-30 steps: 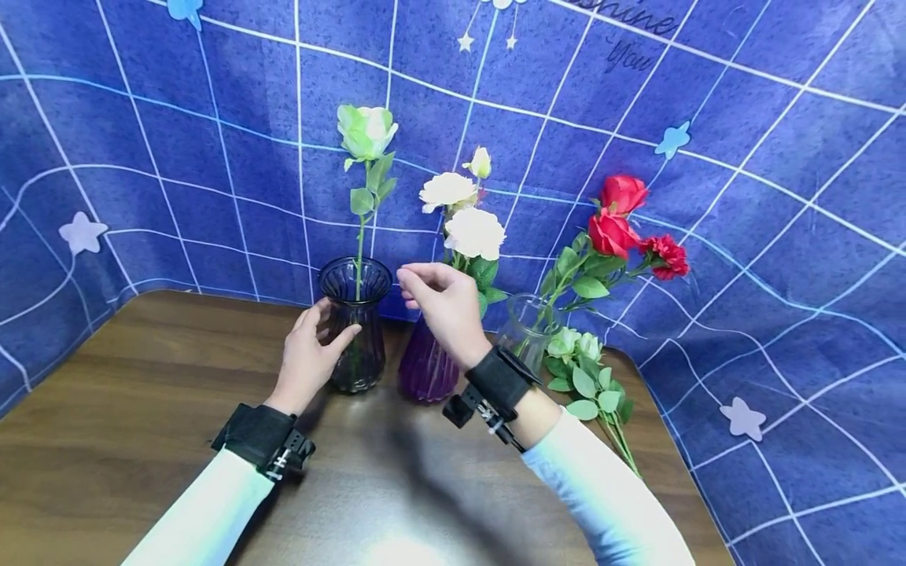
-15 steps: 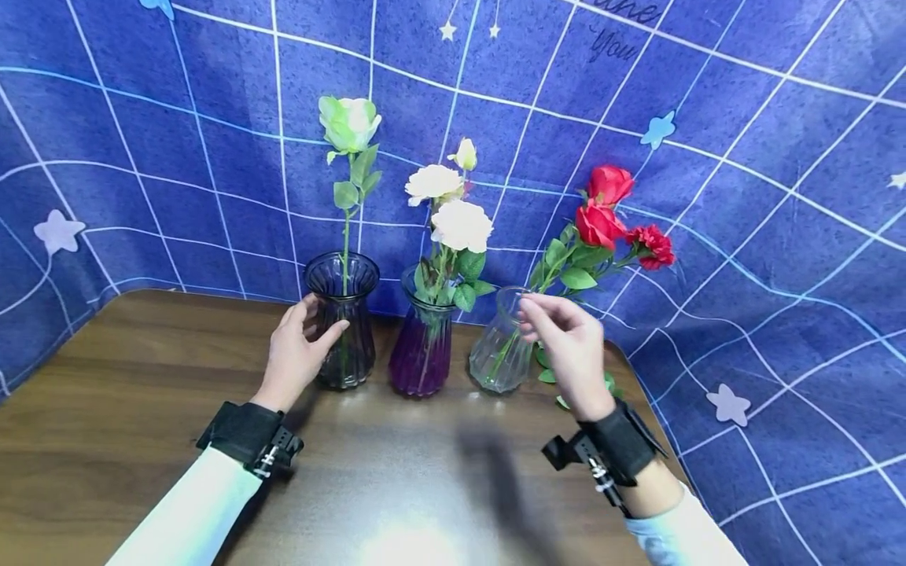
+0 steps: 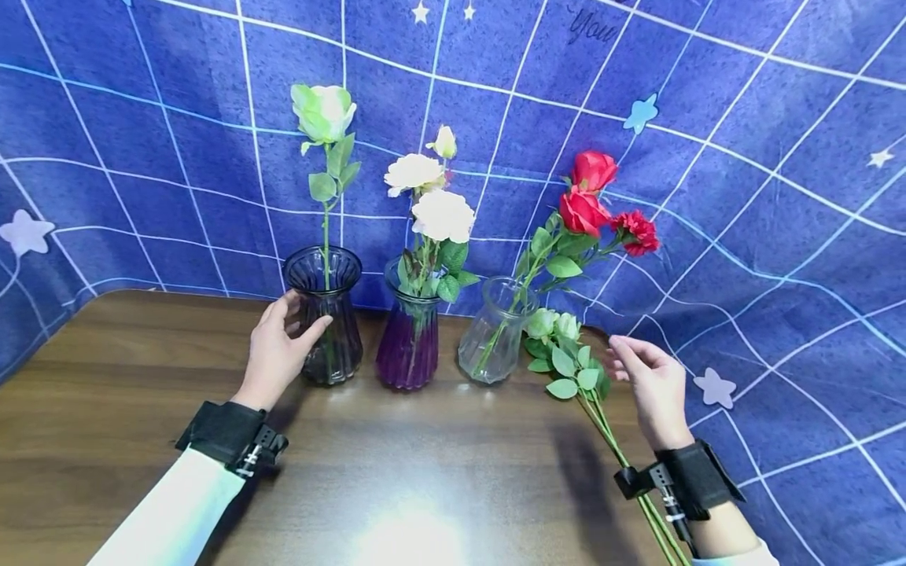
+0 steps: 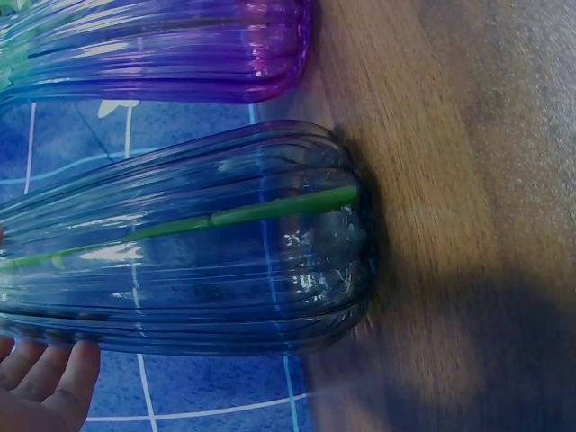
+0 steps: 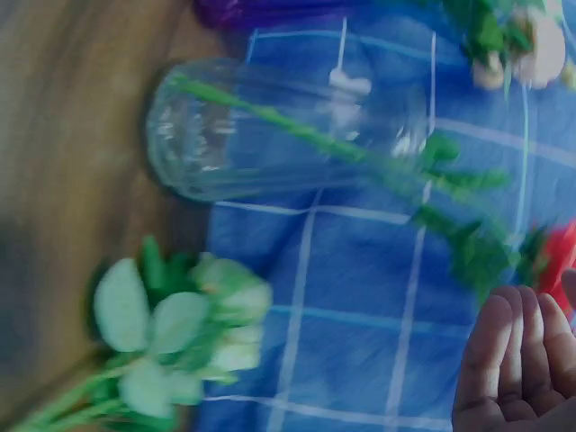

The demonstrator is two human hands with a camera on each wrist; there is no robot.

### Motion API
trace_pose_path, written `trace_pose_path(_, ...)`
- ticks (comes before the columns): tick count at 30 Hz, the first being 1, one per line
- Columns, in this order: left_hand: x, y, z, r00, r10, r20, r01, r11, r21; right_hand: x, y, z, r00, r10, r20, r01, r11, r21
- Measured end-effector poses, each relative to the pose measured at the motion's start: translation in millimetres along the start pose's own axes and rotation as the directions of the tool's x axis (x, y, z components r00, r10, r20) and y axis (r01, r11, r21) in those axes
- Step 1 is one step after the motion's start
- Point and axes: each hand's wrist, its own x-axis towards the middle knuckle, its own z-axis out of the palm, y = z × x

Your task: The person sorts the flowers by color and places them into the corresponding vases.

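At the left, a dark glass vase (image 3: 333,330) holds one green-and-white rose (image 3: 324,114) on a tall stem. My left hand (image 3: 272,346) holds this vase from its left side, thumb across the front and fingers behind. In the left wrist view the stem (image 4: 243,214) shows through the glass. My right hand (image 3: 651,385) is in the air with nothing in it, fingers loosely bent, just right of some pale green roses (image 3: 566,354) lying on the table. In the right wrist view its fingers (image 5: 490,346) show apart from those flowers.
A purple vase (image 3: 408,346) with white flowers (image 3: 442,215) stands in the middle. Right of it, a clear vase (image 3: 490,346) holds red flowers (image 3: 586,212) leaning right. Behind the wooden table (image 3: 396,464) hangs a blue cloth (image 3: 212,157) with white grid lines.
My right hand has moved right, from beside the dark vase past the purple and clear vases to the lying roses. The left hand stays at the dark vase. The view has shifted right.
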Motion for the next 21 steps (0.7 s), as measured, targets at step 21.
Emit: trace_pose_path(21,-0.7,0.4,0.8,1.000,-0.002,0.001,0.002,1.000,-0.009,19.2,113.0,-64.2,0.976,0.216,0.017,-0.194,0.905,-0.379)
